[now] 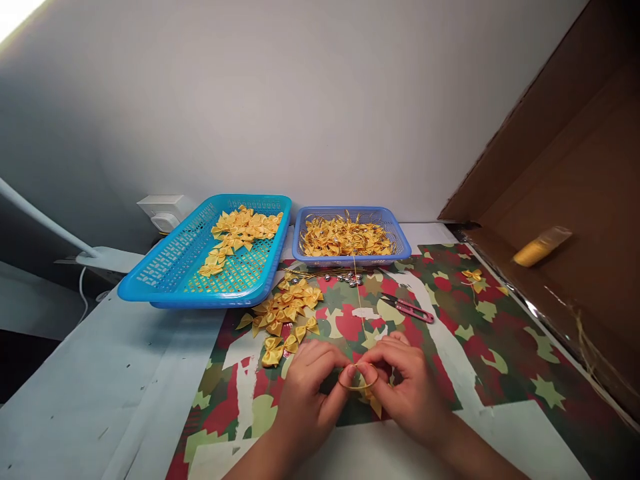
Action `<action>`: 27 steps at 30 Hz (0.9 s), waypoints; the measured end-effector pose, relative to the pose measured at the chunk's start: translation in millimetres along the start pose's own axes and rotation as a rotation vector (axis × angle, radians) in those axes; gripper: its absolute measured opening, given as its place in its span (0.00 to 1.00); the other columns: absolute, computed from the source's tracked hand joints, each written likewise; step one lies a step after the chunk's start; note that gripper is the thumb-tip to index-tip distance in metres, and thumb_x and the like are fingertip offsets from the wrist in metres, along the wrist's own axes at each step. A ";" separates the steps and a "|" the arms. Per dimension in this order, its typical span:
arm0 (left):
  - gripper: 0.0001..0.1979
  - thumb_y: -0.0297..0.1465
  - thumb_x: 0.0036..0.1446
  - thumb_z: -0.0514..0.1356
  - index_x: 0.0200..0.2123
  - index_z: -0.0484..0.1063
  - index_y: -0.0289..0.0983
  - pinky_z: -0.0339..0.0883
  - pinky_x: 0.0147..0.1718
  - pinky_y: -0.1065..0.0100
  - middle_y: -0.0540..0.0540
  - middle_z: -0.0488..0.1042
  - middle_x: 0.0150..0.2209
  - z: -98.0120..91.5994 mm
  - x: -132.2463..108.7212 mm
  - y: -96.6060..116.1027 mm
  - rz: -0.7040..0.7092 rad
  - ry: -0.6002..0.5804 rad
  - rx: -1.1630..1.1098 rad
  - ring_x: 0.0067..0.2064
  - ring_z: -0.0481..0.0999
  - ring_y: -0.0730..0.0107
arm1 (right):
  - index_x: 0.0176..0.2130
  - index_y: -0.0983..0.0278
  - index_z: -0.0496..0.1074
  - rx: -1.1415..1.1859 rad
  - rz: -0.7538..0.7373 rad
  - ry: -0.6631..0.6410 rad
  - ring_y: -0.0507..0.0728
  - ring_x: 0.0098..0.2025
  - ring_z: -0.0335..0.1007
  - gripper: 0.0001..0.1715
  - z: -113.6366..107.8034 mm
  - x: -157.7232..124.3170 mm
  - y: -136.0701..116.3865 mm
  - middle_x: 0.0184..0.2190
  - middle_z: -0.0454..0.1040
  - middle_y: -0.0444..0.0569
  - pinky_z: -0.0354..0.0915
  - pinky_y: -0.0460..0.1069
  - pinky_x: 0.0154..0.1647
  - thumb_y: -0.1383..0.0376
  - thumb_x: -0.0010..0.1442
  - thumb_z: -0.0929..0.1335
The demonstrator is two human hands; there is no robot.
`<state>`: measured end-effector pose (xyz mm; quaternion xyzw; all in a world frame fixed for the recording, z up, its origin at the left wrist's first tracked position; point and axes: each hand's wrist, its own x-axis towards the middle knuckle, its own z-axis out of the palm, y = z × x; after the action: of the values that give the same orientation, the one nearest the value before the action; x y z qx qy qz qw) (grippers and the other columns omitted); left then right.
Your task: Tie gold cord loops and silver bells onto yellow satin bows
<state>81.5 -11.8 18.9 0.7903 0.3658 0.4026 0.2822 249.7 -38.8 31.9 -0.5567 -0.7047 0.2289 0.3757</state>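
Observation:
Both hands meet low in the middle of the view, thumbs and forefingers pinched. Between them runs a gold elastic cord (pixel 359 388), bent into a loop below the fingertips, with a strand stretching up toward the baskets. My left hand (pixel 313 380) is closed on the cord's left side. My right hand (pixel 407 383) pinches it on the right, and a yellow satin bow (pixel 373 403) shows partly beneath its fingers. Just beyond my left hand lies a loose pile of yellow bows (pixel 287 307). Small silver bells (pixel 350 279) sit farther back.
A turquoise basket (pixel 200 297) with bows stands back left. Beside it, a blue-violet basket (pixel 305 253) holds bows with cords attached. Pink thread snips (pixel 410 309) lie right of centre on the camouflage-patterned sheet (pixel 345 323). A cardboard box (pixel 575 167) with a yellow thread spool (pixel 535 252) borders the right.

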 end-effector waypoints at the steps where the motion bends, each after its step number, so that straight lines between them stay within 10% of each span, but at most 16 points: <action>1: 0.09 0.28 0.61 0.56 0.27 0.70 0.37 0.60 0.32 0.66 0.47 0.74 0.27 -0.1 -0.1 -0.2 0.009 -0.001 0.014 0.31 0.70 0.68 | 0.25 0.62 0.70 0.006 0.006 -0.001 0.51 0.22 0.58 0.13 0.0 0.1 0.0 0.16 0.62 0.39 0.55 0.50 0.35 0.64 0.61 0.65; 27: 0.07 0.25 0.60 0.58 0.29 0.70 0.38 0.59 0.33 0.66 0.49 0.73 0.27 -0.1 -0.3 0.2 0.023 0.036 0.069 0.31 0.69 0.68 | 0.26 0.63 0.71 -0.030 -0.076 0.074 0.49 0.22 0.59 0.10 0.3 -0.9 -0.5 0.17 0.63 0.39 0.54 0.50 0.35 0.67 0.59 0.66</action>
<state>81.4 -12.2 19.0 0.7964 0.3753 0.4070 0.2433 249.1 -39.8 31.8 -0.5432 -0.7143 0.1831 0.4015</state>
